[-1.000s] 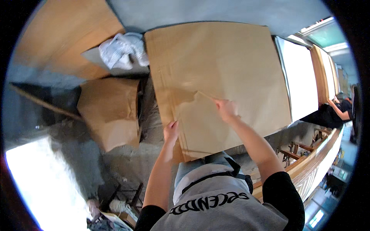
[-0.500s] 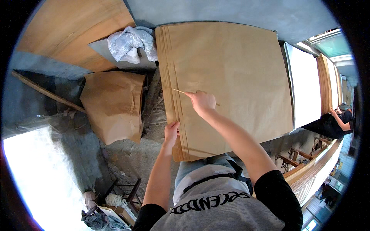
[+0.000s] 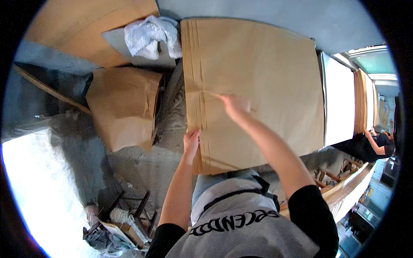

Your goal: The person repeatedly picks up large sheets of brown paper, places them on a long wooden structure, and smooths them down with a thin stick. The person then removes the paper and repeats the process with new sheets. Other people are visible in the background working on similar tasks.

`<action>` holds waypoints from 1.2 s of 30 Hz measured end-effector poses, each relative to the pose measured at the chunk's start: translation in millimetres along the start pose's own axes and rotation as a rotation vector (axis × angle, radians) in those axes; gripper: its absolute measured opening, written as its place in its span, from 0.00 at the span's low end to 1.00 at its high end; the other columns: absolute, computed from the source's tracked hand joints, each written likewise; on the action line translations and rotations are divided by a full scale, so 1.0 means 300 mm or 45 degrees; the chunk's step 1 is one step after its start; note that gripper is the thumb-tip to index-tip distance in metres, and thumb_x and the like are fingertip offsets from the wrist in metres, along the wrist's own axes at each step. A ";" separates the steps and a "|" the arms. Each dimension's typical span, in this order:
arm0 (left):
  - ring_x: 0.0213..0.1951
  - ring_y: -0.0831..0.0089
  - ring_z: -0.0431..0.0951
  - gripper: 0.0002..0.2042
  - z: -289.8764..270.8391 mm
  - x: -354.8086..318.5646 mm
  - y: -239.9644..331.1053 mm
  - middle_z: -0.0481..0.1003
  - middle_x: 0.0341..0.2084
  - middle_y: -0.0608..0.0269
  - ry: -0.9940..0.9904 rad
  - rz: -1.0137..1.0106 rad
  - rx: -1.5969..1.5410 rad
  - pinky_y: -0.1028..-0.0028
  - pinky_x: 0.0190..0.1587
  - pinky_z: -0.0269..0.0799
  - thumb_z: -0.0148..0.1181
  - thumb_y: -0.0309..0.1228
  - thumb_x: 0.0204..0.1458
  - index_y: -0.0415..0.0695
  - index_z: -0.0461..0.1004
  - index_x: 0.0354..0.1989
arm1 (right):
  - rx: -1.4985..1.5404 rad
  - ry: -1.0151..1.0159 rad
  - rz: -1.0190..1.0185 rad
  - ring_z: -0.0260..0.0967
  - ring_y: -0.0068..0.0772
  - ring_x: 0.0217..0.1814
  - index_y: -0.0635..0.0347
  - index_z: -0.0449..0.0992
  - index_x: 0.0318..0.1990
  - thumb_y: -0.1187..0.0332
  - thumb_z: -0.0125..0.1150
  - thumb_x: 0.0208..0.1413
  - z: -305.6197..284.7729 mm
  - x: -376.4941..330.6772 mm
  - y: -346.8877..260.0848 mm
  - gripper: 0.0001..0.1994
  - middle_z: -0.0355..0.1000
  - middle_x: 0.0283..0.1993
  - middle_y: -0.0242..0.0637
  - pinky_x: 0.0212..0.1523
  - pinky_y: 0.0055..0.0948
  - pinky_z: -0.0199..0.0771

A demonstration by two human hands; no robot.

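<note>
Stick in right hand, nearer brown paper's left edge than earlier

Downward fisheye view from head height, left hand and right hand near

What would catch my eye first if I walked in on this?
Most likely the big stack of brown sheets filling the middle, with the left hand at its left edge and the right hand holding a thin stick over it. A crumpled whitish cloth lies beyond its upper left corner, and a glaring white patch stands out at the lower left.
</note>
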State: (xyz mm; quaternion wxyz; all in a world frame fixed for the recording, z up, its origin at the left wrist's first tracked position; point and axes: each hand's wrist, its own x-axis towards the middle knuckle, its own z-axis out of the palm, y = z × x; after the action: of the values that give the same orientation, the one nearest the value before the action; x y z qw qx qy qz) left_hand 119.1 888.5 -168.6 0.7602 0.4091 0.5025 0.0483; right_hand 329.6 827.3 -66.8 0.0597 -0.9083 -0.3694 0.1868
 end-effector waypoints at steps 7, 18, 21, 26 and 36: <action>0.14 0.87 0.58 0.07 0.012 0.000 0.012 0.60 0.12 0.78 -0.007 -0.090 -0.126 0.83 0.16 0.53 0.54 0.32 0.47 0.42 0.72 0.24 | -0.096 -0.026 -0.047 0.67 0.39 0.22 0.34 0.70 0.45 0.67 0.45 0.51 -0.035 -0.054 0.015 0.15 0.69 0.22 0.37 0.20 0.37 0.66; 0.14 0.88 0.57 0.08 0.007 -0.010 0.032 0.59 0.11 0.80 -0.053 -0.043 -0.024 0.84 0.16 0.52 0.55 0.35 0.47 0.44 0.72 0.24 | 0.125 0.029 0.060 0.67 0.38 0.23 0.39 0.71 0.44 0.69 0.45 0.51 -0.040 -0.121 0.063 0.14 0.69 0.23 0.40 0.21 0.35 0.65; 0.18 0.87 0.62 0.08 -0.005 0.006 -0.005 0.64 0.16 0.78 -0.052 -0.031 0.087 0.84 0.19 0.56 0.53 0.36 0.49 0.46 0.71 0.29 | 0.358 0.049 0.044 0.67 0.35 0.23 0.45 0.70 0.46 0.71 0.47 0.50 -0.030 -0.170 0.130 0.15 0.71 0.25 0.38 0.23 0.33 0.66; 0.45 0.78 0.67 0.19 -0.029 -0.056 0.042 0.67 0.44 0.66 -0.406 -0.146 -0.113 0.77 0.41 0.62 0.49 0.42 0.51 0.46 0.61 0.48 | 0.876 0.170 0.237 0.60 0.22 0.20 0.54 0.71 0.43 0.68 0.49 0.52 0.051 -0.440 0.349 0.11 0.66 0.20 0.31 0.22 0.23 0.61; 0.49 0.67 0.64 0.31 -0.111 -0.412 -0.085 0.59 0.52 0.65 -0.673 -0.282 -0.354 0.69 0.48 0.61 0.53 0.48 0.46 0.49 0.52 0.56 | 1.428 -0.031 0.869 0.51 0.12 0.18 0.59 0.71 0.33 0.63 0.47 0.55 0.096 -0.902 0.602 0.10 0.57 0.16 0.24 0.17 0.15 0.50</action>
State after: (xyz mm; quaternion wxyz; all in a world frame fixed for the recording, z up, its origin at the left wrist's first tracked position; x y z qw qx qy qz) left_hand 23.1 830.8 -101.6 0.9137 0.2424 0.3177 -0.0744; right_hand 257.9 508.9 -57.9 0.4576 -0.8034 0.0922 0.3696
